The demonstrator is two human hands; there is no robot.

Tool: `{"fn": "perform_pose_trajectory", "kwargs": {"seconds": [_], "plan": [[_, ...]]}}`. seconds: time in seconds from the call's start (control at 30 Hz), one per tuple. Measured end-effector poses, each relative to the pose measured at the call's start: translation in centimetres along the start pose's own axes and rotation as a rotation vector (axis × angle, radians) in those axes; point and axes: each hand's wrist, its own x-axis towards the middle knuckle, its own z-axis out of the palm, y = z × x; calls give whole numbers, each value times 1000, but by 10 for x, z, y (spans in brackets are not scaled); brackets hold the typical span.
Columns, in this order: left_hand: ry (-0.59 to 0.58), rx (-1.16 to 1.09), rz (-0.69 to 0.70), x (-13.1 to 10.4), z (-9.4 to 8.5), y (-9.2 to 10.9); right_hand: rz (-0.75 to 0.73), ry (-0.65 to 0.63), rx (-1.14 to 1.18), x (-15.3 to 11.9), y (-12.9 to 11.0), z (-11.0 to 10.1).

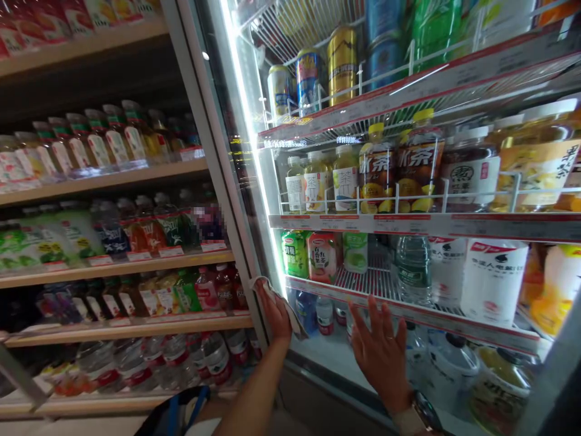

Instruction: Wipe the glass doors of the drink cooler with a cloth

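While left fingers (267, 298) hold cloth (295, 319), right fingers (374, 312) spread wide

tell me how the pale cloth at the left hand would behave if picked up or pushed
The pale cloth is probably floppy, since its loose edge hangs past the left hand. It's likely light, as that edge looks thin. Pushed, it might crumple rather than roll: nothing stiff shows in it.

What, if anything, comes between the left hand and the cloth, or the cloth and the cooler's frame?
Nothing visible: the left hand lies on the cloth, which appears against the frame; the right hand is apart.
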Motion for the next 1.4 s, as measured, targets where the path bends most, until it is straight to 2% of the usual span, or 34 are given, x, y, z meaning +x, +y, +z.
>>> {"fn": "perform_pose_trajectory", "kwargs": {"seconds": [0.17, 0.27, 0.37, 0.5, 0.57, 0.63, 0.7, 0.8, 0.9, 1.03, 1.13, 1.2, 1.3, 1.4], "plan": [[-41, 75, -49, -72, -11, -29, -9, 11, -30, 2, 0, 0], [-80, 85, -14, -82, -8, -18, -23, 6, -35, 2, 0, 1], [-104, 27, 61, -59, 2, 24, -15, 9, -25, 2, 0, 1], [-150, -69, 317, -7, 19, 104, -15, 25, -22, 3, -1, 0], [-193, -88, 388, 13, 27, 137, -21, 17, -18, 3, 0, -1], [-201, -99, 458, 24, 34, 160, -35, 6, -8, 3, 1, -2], [-170, -90, 490, 26, 38, 170, -48, -14, -9, 2, 3, -3], [-118, -55, 458, 20, 39, 166, -60, -59, -20, 2, 6, -5], [-111, -11, 403, 4, 35, 148, -66, -68, -14, 4, 6, -7], [-181, 28, 434, -28, 27, 124, -69, -52, 6, 6, 4, -10], [-272, 67, 464, -55, 23, 115, -73, -26, 34, 9, 3, -13], [-331, 97, 489, -71, 24, 114, -85, -13, 39, 10, 3, -14], [-354, 117, 494, -86, 28, 122, -109, 35, 76, 11, 5, -16], [-358, 60, 461, -90, 31, 132, -252, 51, 224, 9, 8, -18]]}}
